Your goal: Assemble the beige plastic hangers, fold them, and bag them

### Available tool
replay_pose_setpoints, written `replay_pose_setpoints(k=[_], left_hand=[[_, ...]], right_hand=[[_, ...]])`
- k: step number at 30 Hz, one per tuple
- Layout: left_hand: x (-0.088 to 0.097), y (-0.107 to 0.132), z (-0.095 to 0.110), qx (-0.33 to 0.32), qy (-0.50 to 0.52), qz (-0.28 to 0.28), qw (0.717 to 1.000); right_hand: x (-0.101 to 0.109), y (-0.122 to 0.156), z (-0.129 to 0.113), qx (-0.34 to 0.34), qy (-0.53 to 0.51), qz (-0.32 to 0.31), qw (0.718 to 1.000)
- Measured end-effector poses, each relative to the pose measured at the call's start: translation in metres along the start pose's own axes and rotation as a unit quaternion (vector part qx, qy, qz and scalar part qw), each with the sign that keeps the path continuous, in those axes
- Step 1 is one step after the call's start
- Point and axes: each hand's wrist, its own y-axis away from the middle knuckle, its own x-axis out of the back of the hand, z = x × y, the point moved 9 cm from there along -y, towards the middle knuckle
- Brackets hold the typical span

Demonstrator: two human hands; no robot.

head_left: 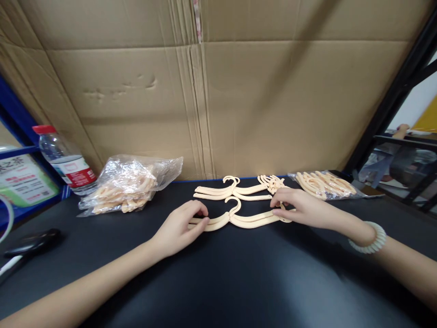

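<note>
Fingers and thumb of the left hand (pixel 175 228) are pinching the left arm of a cream, smooth plastic hanger (pixel 252 222), which is lying on the black tabletop (pixel 232 278), its hook pointing to the far side. At its right end I am seeing the right hand (pixel 300 207), fingers curling and thumb touching down; whether they are pinching anything I cannot tell. Just beyond, matching cream hangers (pixel 213 193) are lying side by side, a cluster of curved cream hooks (pixel 273 183) fanning out at their right. Clear plastic bags of cream pieces are lying to the left (pixel 119 187) and far right (pixel 326 184).
</note>
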Motion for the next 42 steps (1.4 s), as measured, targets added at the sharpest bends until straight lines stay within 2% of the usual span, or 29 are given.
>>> replay_pose_setpoints(k=[3, 8, 11, 14, 26, 42], left_hand=[[0.011, -0.005, -0.02, 0.041, 0.03, 0.039, 0.998], [0.023, -0.008, -0.049, 0.073, 0.022, 0.08, 0.994], [0.023, -0.009, -0.06, 0.073, 0.016, 0.093, 0.993], [0.02, -0.009, -0.067, 0.066, 0.009, 0.097, 0.993], [0.007, -0.008, -0.073, 0.074, -0.005, 0.042, 0.996], [0.011, -0.009, -0.067, 0.083, -0.002, 0.047, 0.995]], right_hand=[[0.012, -0.001, 0.025, -0.022, -0.016, 0.055, 0.998], [0.022, 0.001, 0.081, -0.119, -0.049, 0.175, 0.976], [0.019, 0.003, 0.103, -0.146, -0.047, 0.206, 0.966], [0.019, 0.005, 0.114, -0.156, -0.034, 0.222, 0.962], [0.008, 0.004, 0.122, -0.149, -0.022, 0.202, 0.968], [0.008, 0.003, 0.112, -0.132, -0.006, 0.178, 0.975]])
